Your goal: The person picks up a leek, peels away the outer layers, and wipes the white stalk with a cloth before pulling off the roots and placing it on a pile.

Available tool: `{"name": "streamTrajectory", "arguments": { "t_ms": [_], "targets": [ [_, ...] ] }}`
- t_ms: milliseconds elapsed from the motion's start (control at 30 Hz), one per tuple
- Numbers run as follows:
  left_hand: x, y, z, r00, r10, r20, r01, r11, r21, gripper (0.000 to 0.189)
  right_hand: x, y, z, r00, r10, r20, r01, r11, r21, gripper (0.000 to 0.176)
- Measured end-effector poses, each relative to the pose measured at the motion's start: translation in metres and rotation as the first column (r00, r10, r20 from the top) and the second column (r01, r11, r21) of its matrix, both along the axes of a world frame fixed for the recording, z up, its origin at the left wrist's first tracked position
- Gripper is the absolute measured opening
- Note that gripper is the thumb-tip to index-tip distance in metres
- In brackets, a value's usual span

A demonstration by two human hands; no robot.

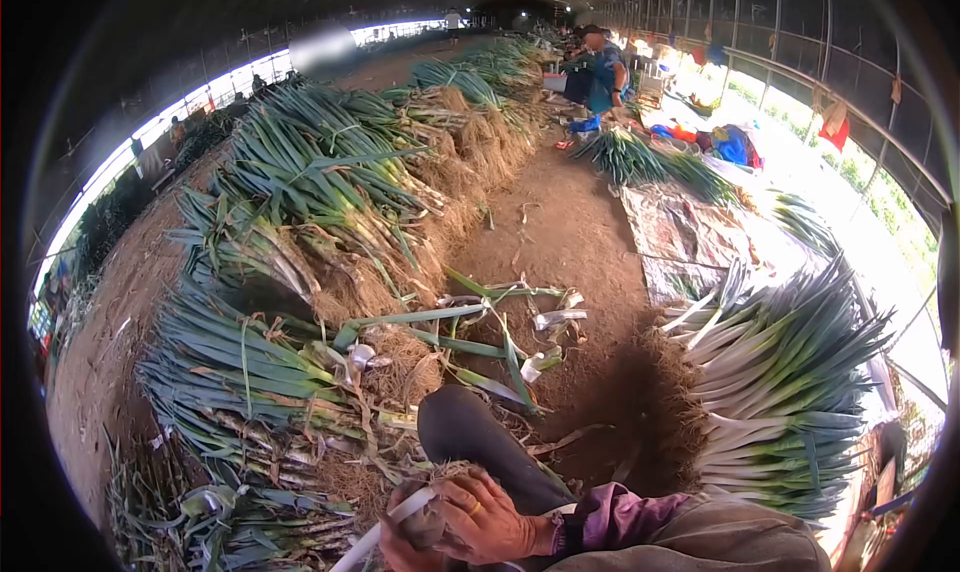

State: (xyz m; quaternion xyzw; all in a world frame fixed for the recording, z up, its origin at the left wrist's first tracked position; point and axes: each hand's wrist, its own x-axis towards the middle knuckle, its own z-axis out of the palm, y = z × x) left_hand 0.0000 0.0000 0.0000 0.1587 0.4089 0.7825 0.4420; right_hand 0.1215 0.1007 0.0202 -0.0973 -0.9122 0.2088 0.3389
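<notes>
At the bottom centre, my right hand [485,517] is closed around the root end of a leek [408,506], its fingers over the stalk. A tuft of brown roots shows above the knuckles. My left hand [402,550] is closed beside it, lower and to the left, also on the leek; its fingers are partly hidden. The white stalk slants down out of view at the lower left. Close by on the left lies a pile of untrimmed leeks [245,362] with earthy roots. To my right, cleaner leeks [770,392] lie in a fanned stack.
Cut leaves and stalk scraps [480,322] litter the dirt floor [555,232] before my knee [470,432]. More leek bundles [310,172] run along the left. A sheet [680,237] lies at right. Farther back is another person [604,72].
</notes>
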Motion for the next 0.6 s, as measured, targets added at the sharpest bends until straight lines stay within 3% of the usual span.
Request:
{"name": "streamTrajectory", "arguments": {
  "t_ms": [67, 100, 133, 167, 200, 267, 333, 400, 500, 533, 600],
  "targets": [
    [0.007, -0.005, -0.004, 0.996, 0.088, -0.004, -0.087, 0.970, -0.229, 0.056, 0.007, 0.000, -0.015, 0.991, 0.022, 0.129, -0.028, 0.999, 0.041, 0.058],
    [-0.034, -0.015, 0.010, 0.930, 0.103, -0.352, -0.182, 0.963, -0.200, 0.052, -0.040, -0.008, -0.017, 0.999, 0.008, 0.035, -0.010, 0.999, 0.037, 0.055],
    [-0.026, -0.010, 0.008, 0.814, 0.118, -0.569, -0.247, 0.957, -0.154, 0.047, -0.039, -0.001, -0.020, 0.999, -0.004, 0.050, 0.002, 0.999, 0.042, 0.051],
    [-0.021, -0.004, 0.008, 0.644, 0.133, -0.753, -0.302, 0.949, -0.091, 0.043, -0.039, 0.004, -0.023, 0.998, -0.015, 0.061, 0.012, 0.999, 0.049, 0.048],
    [-0.017, -0.002, 0.020, 0.266, 0.007, -0.964, -0.338, 0.937, -0.087, 0.032, -0.029, 0.011, -0.018, 0.995, -0.018, 0.099, 0.011, 0.997, 0.072, 0.038],
    [-0.006, -0.003, 0.060, 0.709, -0.117, -0.696, -0.215, 0.904, -0.371, 0.027, -0.006, 0.011, -0.009, 0.943, 0.063, 0.326, -0.102, 0.989, 0.103, 0.034],
    [-0.003, -0.005, 0.054, 0.711, -0.124, -0.692, -0.241, 0.882, -0.406, 0.024, 0.030, 0.018, -0.012, 0.889, 0.113, 0.443, -0.216, 0.958, 0.188, 0.031],
    [-0.008, -0.013, 0.011, 0.278, -0.076, -0.958, -0.438, 0.877, -0.197, 0.022, 0.072, 0.026, -0.027, 0.873, 0.147, 0.466, -0.319, 0.894, 0.315, 0.028],
    [0.008, -0.003, 0.016, 0.038, -0.062, -0.997, -0.516, 0.853, -0.073, 0.020, 0.102, 0.043, -0.028, 0.652, 0.503, 0.568, -0.552, 0.828, -0.101, 0.017],
    [0.001, -0.002, 0.001, 0.082, -0.037, -0.996, -0.391, 0.918, -0.067, 0.018, 0.099, 0.047, -0.003, 0.701, 0.497, 0.512, -0.543, 0.837, -0.069, 0.014],
    [0.016, -0.004, 0.003, 0.220, -0.212, -0.952, -0.382, 0.880, -0.284, 0.018, 0.092, 0.057, 0.025, 0.555, 0.520, 0.649, -0.509, 0.830, -0.229, 0.015]
  ]
}}
